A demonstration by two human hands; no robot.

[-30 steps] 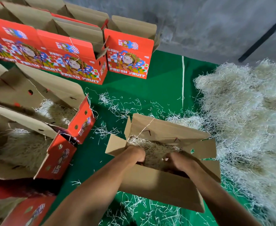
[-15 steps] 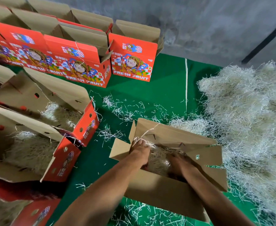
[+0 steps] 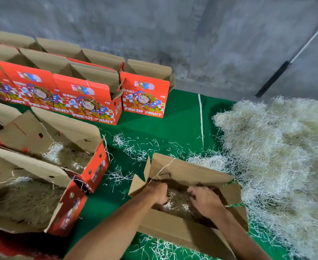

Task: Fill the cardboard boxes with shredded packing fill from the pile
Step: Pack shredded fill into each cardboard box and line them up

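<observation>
We see both hands down inside the open cardboard box (image 3: 188,186) just in front of us. The left hand (image 3: 158,192) has its fingers curled down into the shredded fill (image 3: 175,200) in the box; the right hand (image 3: 204,200) lies beside it with fingers bent onto the same fill, though we cannot tell whether either grips a tuft. Right of the hands, touching the box's far right corner, lies the big fill pile (image 3: 278,156). Left of the hands stand two filled boxes (image 3: 47,177), flaps open. Beyond the hands, red printed boxes (image 3: 90,98) line the grey wall (image 3: 192,38). Loose strands (image 3: 135,147) scatter over the green floor covering (image 3: 180,119).
</observation>
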